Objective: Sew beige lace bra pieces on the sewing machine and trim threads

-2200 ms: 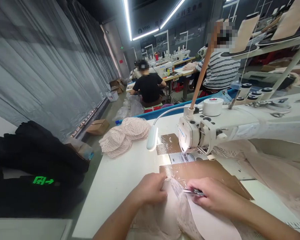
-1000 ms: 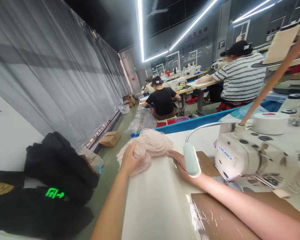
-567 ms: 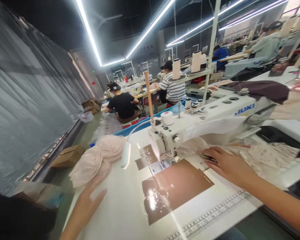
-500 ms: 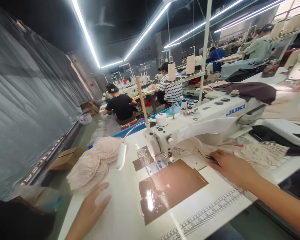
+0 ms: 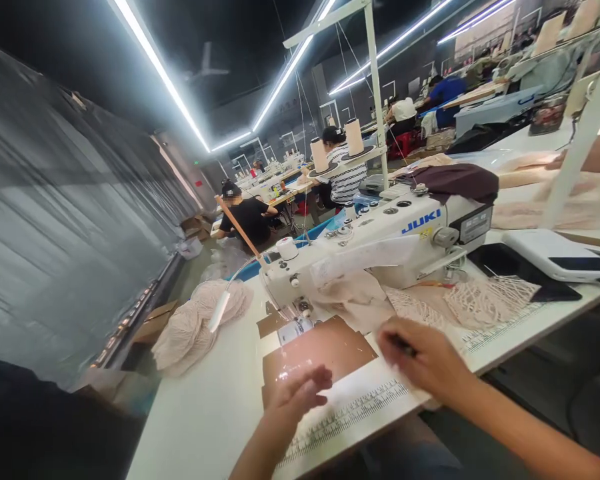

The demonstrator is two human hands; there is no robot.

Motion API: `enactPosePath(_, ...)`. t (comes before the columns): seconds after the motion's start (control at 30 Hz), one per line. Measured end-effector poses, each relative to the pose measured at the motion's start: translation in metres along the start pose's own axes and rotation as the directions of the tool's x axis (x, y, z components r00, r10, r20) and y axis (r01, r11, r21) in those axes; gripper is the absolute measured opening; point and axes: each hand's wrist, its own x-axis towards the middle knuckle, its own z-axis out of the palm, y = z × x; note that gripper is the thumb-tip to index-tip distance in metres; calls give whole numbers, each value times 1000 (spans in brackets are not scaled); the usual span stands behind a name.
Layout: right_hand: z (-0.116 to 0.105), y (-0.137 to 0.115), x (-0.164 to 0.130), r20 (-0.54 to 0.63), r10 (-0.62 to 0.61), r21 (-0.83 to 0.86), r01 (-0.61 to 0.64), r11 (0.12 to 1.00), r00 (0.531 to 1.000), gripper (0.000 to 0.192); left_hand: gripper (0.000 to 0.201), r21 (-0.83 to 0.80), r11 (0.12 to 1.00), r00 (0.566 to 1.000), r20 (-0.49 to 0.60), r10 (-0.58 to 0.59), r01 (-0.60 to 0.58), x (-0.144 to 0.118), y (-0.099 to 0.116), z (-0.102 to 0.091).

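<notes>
My left hand (image 5: 300, 397) hovers blurred over the table's front edge, at the near corner of a brown cardboard sheet (image 5: 320, 350), fingers loosely curled and holding nothing. My right hand (image 5: 423, 360) lies to its right on the white table, closed around a small dark tool, seemingly thread snips (image 5: 403, 345). Just beyond it lie pale lace pieces (image 5: 485, 300) under the arm of the white JUKI sewing machine (image 5: 380, 247). A printed ruler strip (image 5: 350, 413) runs along the table edge between my hands.
A heap of pink lace (image 5: 195, 327) sits at the table's far left, by the gooseneck lamp (image 5: 220, 310). A black slab (image 5: 520, 270) and a white device (image 5: 555, 253) lie right of the machine. Other people sew at tables behind. Grey curtain on the left.
The view swung right. My left hand left the lace heap and came to the cardboard's near corner. My right hand drew back from the lace by the machine toward the front edge.
</notes>
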Motion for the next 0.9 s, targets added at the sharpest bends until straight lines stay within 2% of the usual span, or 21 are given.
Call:
enactPosePath(0.03,10,-8,-9,103,-71,64,64,996,992,11,58,-108,994,1000,-5,-25,24,8,-4,16)
enactPosePath(0.1,26,-24,-27,236,-215,165,178,970,948,18,57,-227,973,998,43,-37,45,20,-10,44)
enactPosePath(0.2,30,-38,-47,388,-309,278,209,937,868,30,46,-219,974,992,124,-38,65,24,-14,72)
enactPosePath(0.27,19,-39,-53,432,-357,363,203,910,828,25,41,-184,977,984,160,-76,105,18,-15,76)
enactPosePath(0.33,3,-32,-53,446,-349,406,161,899,825,19,37,-196,968,974,192,-119,157,8,-17,69)
enactPosePath(0.43,-14,-11,-45,411,-172,372,7,928,896,10,37,-286,947,981,171,-97,143,-9,-18,42)
enactPosePath(0.5,-15,5,-37,373,-10,337,-125,933,928,19,37,-338,939,998,32,-60,67,-21,-13,20)
enactPosePath(0.57,-10,20,-28,356,132,319,-253,913,925,29,37,-352,935,985,-173,-15,-47,-36,-3,-1)
enactPosePath(0.63,-2,31,-22,373,211,317,-338,886,904,34,38,-315,937,930,-366,27,-152,-52,10,-20)
enactPosePath(0.67,1,35,-19,395,215,324,-354,877,893,35,36,-281,939,888,-458,48,-196,-60,18,-29)
enactPosePath(0.73,6,40,-16,447,184,336,-355,873,876,37,30,-170,943,773,-623,121,-285,-71,31,-43)
enactPosePath(0.8,9,40,-14,469,186,337,-369,866,864,41,30,-5,950,660,-721,212,-311,-75,39,-52)
enactPosePath(0.83,11,39,-13,466,211,335,-392,857,860,44,33,69,962,647,-727,229,-263,-74,41,-54)
enactPosePath(0.87,12,36,-12,462,244,327,-419,847,853,46,36,124,976,670,-711,215,-182,-70,40,-54)
enactPosePath(0.9,14,32,-10,463,276,313,-446,839,843,49,39,158,984,716,-676,173,-88,-66,37,-53)
